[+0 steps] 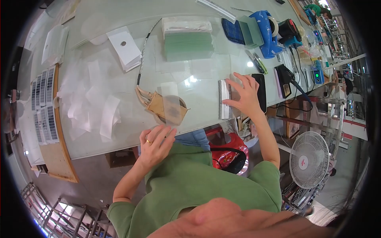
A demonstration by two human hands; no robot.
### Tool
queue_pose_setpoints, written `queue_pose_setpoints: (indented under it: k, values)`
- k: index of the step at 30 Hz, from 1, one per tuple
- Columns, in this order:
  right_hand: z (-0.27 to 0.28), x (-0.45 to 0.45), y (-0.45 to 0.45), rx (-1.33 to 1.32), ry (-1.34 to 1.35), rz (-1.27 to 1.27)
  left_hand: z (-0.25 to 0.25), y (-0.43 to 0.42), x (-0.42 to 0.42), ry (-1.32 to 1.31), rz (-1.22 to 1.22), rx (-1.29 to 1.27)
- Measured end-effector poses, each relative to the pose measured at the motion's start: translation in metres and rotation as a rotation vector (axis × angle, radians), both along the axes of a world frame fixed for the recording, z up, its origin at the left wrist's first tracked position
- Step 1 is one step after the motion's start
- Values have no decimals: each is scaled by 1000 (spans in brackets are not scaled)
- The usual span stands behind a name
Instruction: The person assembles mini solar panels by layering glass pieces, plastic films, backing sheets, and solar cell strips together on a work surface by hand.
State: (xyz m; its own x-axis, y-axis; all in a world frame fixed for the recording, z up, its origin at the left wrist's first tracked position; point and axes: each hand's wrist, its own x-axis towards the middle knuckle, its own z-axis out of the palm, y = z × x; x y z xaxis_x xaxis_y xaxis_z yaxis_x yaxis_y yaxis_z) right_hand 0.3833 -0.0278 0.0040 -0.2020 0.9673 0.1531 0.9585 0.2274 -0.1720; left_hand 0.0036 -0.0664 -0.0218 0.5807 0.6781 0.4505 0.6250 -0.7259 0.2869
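My right hand [247,95] is over a narrow silver-grey bar [225,99] near the table's front edge, thumb and fingers spread, fingertips beside its right side. To its right lies a black flat object [260,92]. My left hand [157,143] rests at the table's front edge, fingers bent and slightly apart, with nothing visible in it. Just above it sits a tan, block-like piece [155,104] with a translucent sheet [172,109] over it. Behind stands a stack of greenish glass-like sheets [188,45].
White cards [125,49] and loose translucent sheets [89,99] lie to the left, beside a wooden board [59,139] with small panels. A blue tape dispenser [270,35], a green-handled cutter [260,63] and cables are at the right. A fan [309,160] stands beyond the table.
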Motion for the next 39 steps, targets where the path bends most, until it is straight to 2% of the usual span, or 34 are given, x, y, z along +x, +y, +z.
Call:
queue_pose_setpoints:
  k: [9,14,30,33,35,36,38,39]
  values:
    - [5,-3,3,-6,-32,16,1,-2,0,5,8,-33]
    - [11,-4,13,-156,50,-77,1,-4,0,-3,12,-39]
    - [28,2,47,-414,46,-57,1,-6,0,6,11,-56]
    - [32,5,50,-444,111,-64,1,-5,1,3,11,-47]
    - [35,10,49,-554,317,-64,1,-5,1,1,12,-41]
    - [36,12,48,-557,318,-63,1,-6,2,-15,29,-28]
    - [37,15,46,-739,780,-115,2,-6,3,-25,56,-20]
    - [42,15,45,-757,765,-135,1,-7,3,-34,56,-19]
